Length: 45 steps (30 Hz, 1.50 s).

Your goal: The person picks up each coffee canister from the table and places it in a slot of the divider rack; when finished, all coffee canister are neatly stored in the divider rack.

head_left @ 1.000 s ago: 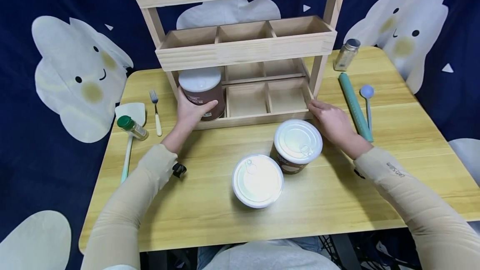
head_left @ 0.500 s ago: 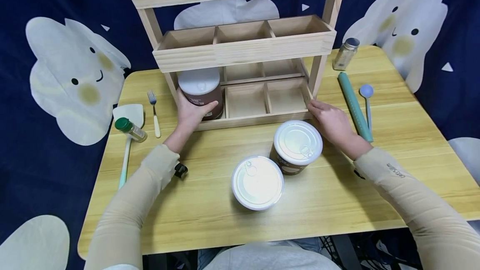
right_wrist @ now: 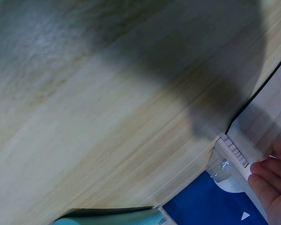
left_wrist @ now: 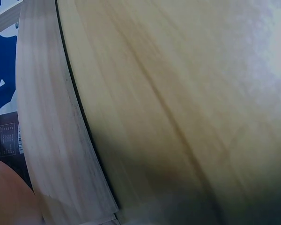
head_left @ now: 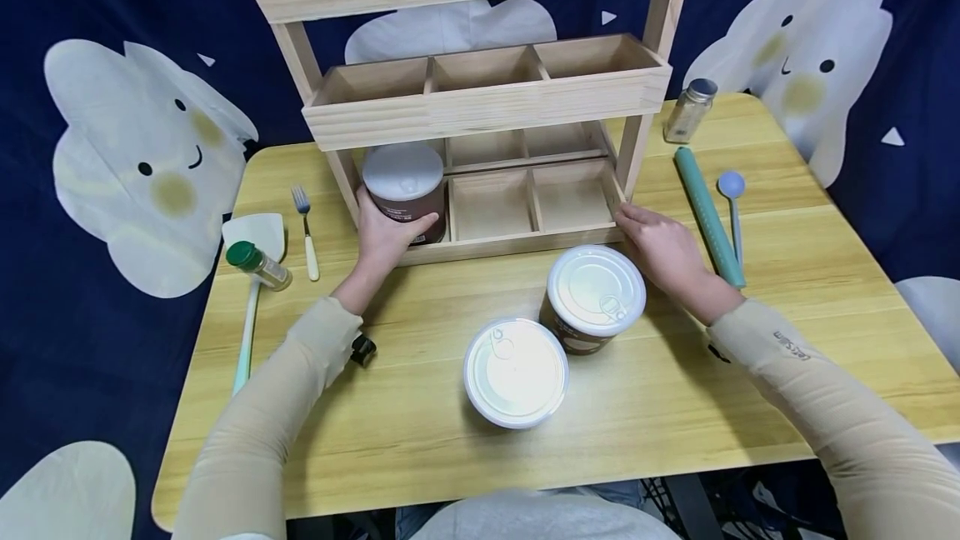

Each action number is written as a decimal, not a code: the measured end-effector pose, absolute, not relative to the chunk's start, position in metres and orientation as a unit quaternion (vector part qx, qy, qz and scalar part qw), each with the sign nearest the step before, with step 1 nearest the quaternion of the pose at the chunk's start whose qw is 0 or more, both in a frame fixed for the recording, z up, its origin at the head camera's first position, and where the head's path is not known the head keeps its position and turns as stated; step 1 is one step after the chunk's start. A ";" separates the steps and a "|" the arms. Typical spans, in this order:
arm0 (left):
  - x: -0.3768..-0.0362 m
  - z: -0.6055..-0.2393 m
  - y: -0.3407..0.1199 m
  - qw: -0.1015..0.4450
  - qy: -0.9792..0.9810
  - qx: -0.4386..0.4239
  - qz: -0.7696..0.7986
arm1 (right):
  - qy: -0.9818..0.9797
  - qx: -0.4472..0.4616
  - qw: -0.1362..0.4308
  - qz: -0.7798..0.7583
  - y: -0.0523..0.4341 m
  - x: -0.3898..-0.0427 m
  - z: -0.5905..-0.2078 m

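**Brown canister, one of three, at the rack's lower left bay**

Brown-walled, white-lidded: the canister that my left hand grasps, thumb across its front and fingers curled round its left side. It stands upright in the front-left compartment of the wooden rack, long axis vertical, lid facing up, label towards me. My right hand lies relaxed, fingertips touching the rack's lower right corner, holding nothing.

Progress, as I judge it: one canister housed or nearly so, not yet let go. Two further canisters remain on the table before the rack: the second canister just beside my right hand, the third canister nearer me, both upright, lids up. The other lower bays hold nothing.
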<state>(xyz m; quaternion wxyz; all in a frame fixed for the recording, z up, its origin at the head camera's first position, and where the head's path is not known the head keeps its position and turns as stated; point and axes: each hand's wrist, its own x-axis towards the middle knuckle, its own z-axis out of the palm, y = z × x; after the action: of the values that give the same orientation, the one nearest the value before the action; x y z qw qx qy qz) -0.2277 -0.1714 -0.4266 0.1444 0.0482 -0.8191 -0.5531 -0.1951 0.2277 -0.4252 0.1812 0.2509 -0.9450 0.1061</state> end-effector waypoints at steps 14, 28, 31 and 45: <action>-0.224 -0.419 -0.173 0.116 -0.826 0.060 -0.549 | -0.944 0.247 0.190 0.110 0.227 -0.196 -0.424; -0.198 -0.416 -0.169 0.120 -0.817 0.046 -0.562 | -0.942 0.244 0.198 0.115 0.227 -0.197 -0.428; -0.172 -0.412 -0.170 0.085 -0.811 0.041 -0.578 | -0.942 0.246 0.196 0.114 0.227 -0.196 -0.430; -0.062 -0.431 -0.168 -0.104 -0.800 -0.257 -0.532 | -0.936 0.249 0.216 0.122 0.228 -0.193 -0.429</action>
<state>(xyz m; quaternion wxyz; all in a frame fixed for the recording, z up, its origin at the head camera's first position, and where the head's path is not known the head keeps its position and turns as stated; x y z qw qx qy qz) -0.0621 -0.1676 -0.4312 -0.1045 -0.2571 -0.8002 -0.5317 -0.1928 0.2275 -0.4292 0.2163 0.2493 -0.9360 0.1224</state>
